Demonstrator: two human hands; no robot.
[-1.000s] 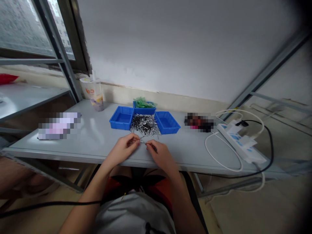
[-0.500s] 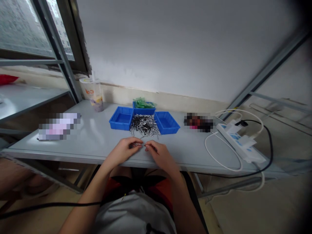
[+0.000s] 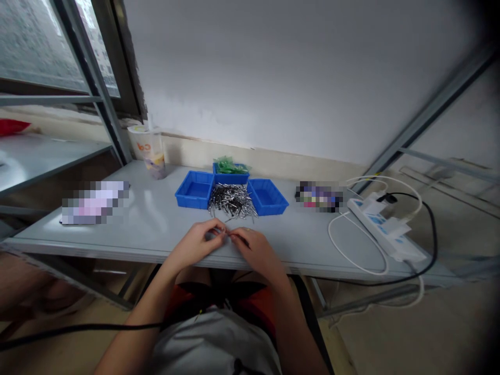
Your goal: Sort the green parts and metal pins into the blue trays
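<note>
My left hand (image 3: 199, 242) is pinched closed just above the table's front part. The fingertips of my right hand (image 3: 253, 246), also pinched, meet those of the left. Between them they grip a thin metal pin, now mostly hidden by the fingers. Right behind the hands lies a heap of thin silvery metal pins (image 3: 232, 200), possibly rivets; a few have strayed toward my fingers. Around the heap stand a left blue bin (image 3: 194, 204) and a right blue bin (image 3: 271, 210), with nothing seen inside, and a rear blue bin (image 3: 231, 178) holding small green plastic packets (image 3: 228, 165).
A drink cup (image 3: 150, 151) stands at the back left of the grey table (image 3: 136, 229). A blurred-out flat item (image 3: 96, 203) lies left, another blurred item (image 3: 318, 197) right. A white power strip (image 3: 385, 229) with plugs and looping cables occupies the right end.
My fingertips have closed together, and the pin that showed between them is now mostly covered. My right hand has turned slightly. The heap and bins have not moved.
</note>
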